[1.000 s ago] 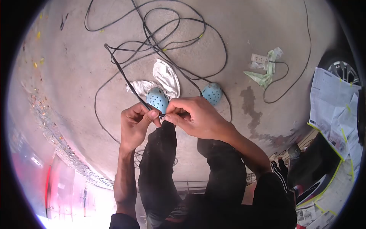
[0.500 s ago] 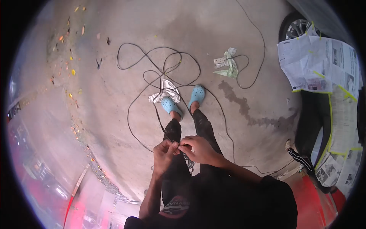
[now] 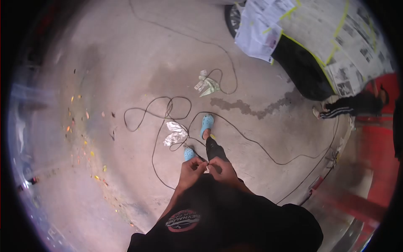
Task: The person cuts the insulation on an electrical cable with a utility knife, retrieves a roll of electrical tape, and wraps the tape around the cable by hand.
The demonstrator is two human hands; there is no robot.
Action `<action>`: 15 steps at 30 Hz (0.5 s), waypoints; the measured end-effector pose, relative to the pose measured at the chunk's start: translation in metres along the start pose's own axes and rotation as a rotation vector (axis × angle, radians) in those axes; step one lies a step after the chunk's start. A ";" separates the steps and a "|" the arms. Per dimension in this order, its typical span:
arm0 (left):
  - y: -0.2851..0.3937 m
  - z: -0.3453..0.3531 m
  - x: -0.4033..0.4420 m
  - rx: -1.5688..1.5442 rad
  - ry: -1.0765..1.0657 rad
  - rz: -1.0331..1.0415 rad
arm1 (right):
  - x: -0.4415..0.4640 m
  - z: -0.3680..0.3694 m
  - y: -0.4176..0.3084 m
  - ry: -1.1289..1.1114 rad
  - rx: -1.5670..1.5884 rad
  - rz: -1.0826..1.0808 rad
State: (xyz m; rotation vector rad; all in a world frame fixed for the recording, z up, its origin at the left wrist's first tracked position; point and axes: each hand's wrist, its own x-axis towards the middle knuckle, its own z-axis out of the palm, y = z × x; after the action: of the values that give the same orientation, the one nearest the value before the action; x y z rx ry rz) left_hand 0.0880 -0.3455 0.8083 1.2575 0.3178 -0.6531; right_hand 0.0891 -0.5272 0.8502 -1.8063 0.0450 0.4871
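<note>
A thin black cable [image 3: 198,155] runs up from the floor to my two hands, which meet low in front of my body. My left hand [image 3: 192,171] is closed in a pinch on it. Just beside it, my right hand [image 3: 223,169] pinches the cable too, fingertips nearly touching those of the left. The rest of the cable lies on the concrete in wide loops around my light blue clogs [image 3: 207,122]. Crumpled silvery-white material [image 3: 175,133] lies next to the left clog, with cable at its edge.
Farther out lies a white power strip [image 3: 198,86] beside a pale green crumpled piece [image 3: 211,87]. A car covered in taped newspaper [image 3: 312,25] stands at upper right. Near it is another person in dark striped trousers [image 3: 342,108]. Leaves [image 3: 86,143] are scattered at left.
My view has turned, so the car and power strip appear farther left. The floor loops near my feet look fewer and differently laid. Both hands still pinch the cable.
</note>
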 end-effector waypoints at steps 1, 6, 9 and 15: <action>0.008 0.012 -0.006 0.005 -0.033 0.027 | -0.019 -0.007 -0.017 0.053 -0.005 0.034; 0.028 0.086 -0.015 0.183 -0.334 0.088 | -0.109 -0.044 -0.011 0.405 0.102 -0.096; 0.031 0.149 -0.013 0.255 -0.452 0.138 | -0.152 -0.075 0.000 0.594 0.151 -0.123; 0.016 0.306 -0.005 0.375 -0.653 0.187 | -0.224 -0.150 0.045 1.038 0.315 -0.246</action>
State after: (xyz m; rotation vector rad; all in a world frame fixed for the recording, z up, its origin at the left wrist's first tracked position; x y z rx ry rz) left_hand 0.0551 -0.6316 0.9144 1.3279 -0.4766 -0.9453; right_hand -0.0820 -0.7293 0.9183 -1.5461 0.5700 -0.6336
